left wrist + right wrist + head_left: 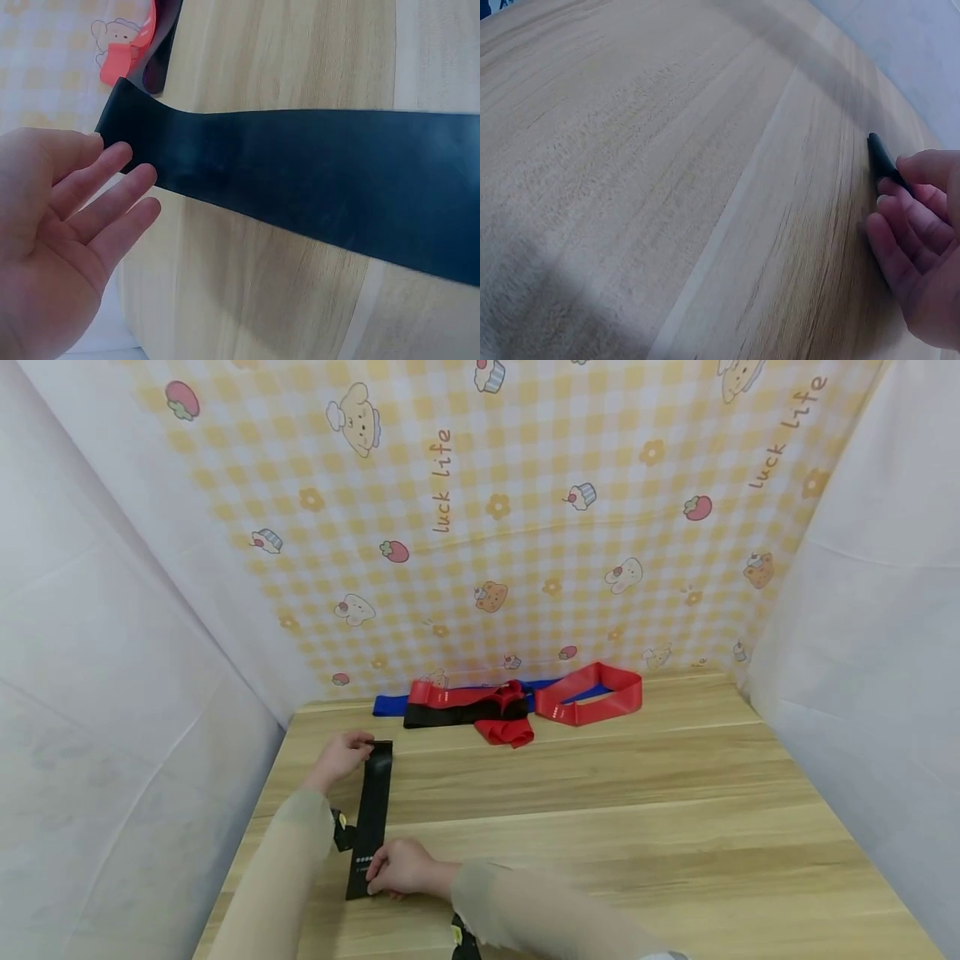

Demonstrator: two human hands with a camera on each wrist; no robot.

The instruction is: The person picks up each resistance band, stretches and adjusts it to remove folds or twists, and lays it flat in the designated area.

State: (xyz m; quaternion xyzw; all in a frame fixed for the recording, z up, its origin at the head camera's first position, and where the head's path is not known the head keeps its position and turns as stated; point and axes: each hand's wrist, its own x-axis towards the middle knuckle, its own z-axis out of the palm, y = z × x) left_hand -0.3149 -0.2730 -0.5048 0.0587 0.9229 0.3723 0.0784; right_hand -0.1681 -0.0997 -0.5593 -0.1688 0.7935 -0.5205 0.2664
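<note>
A black resistance band point(376, 806) lies drawn out lengthwise at the left of the table, with small white marks near its closer end. My left hand point(342, 757) pinches the far end between thumb and index finger. In the left wrist view the other fingers of this hand point(71, 214) fan out beside the band point(300, 161), whose end bends up. At the closer end, my right hand point(403, 867) grips the band's right edge. The right wrist view has only a folded black tip of the band point(881, 159) poking out past that hand's fingers point(896, 232).
Along the back of the wooden table point(600, 827) more bands lie heaped: a red loop point(588, 697) standing on edge, a blue band point(389, 705), a black one point(438, 717) and a crumpled red one point(506, 732). A checked cloth point(495, 552) hangs behind, with white sheets point(112, 652) at both sides.
</note>
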